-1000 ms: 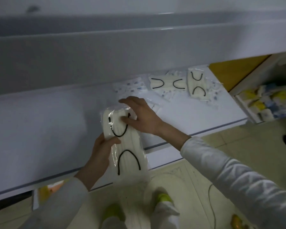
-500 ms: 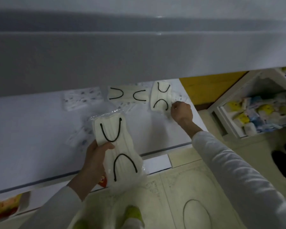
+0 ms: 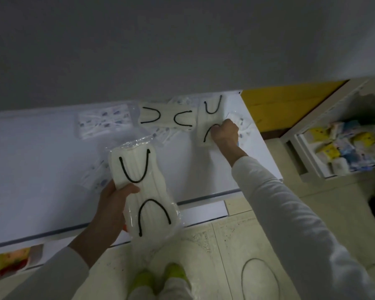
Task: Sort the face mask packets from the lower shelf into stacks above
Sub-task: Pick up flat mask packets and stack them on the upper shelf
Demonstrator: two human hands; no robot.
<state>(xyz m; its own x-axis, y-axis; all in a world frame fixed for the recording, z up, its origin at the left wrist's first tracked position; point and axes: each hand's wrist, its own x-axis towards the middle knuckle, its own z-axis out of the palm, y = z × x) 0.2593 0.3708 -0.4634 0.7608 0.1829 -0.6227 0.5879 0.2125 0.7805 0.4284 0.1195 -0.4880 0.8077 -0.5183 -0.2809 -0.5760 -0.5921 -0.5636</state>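
My left hand (image 3: pixel 112 210) grips a clear packet of white masks with black ear loops (image 3: pixel 142 187), held over the front edge of the white lower shelf (image 3: pixel 30 180). At the shelf's far right, my right hand (image 3: pixel 224 133) is closed on the lower end of a second white black-looped packet (image 3: pixel 209 118). A third such packet (image 3: pixel 167 118) lies sideways just left of it. A packet of patterned blue-and-white masks (image 3: pixel 104 123) lies further left, and more patterned packets (image 3: pixel 95 176) lie partly hidden behind the held one.
A grey upper shelf (image 3: pixel 160 50) overhangs the lower one and fills the top of the view. To the right stand a yellow panel (image 3: pixel 286 105) and a white rack with colourful small packs (image 3: pixel 342 148). My feet (image 3: pixel 158 278) stand on the tiled floor below.
My right hand left the packet held in my left hand, reached to the far right of the shelf and closed on the packet there. The left hand kept its packet.
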